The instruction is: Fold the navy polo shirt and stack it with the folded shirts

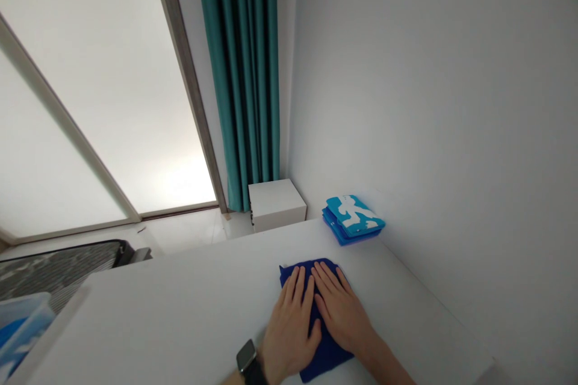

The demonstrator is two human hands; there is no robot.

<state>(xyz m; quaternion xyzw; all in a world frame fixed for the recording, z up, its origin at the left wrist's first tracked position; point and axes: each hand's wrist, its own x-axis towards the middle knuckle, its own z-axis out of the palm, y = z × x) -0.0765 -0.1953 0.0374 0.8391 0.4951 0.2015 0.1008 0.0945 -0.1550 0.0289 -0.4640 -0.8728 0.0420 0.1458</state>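
A dark blue folded cloth lies flat on the white table, close to its near edge. My left hand rests palm down on the cloth's left side, fingers stretched forward. Beside it my right hand presses flat on the right part, its fingertips close to those of the left. Both hands cover much of the cloth. Further back, against the wall, sits a small stack of folded blue fabric with a white pattern on top; neither hand touches it.
At the lower left stands a clear plastic bin with blue and white items inside. Past the table's far edge are a white cabinet and a green curtain. A wall bounds the right side.
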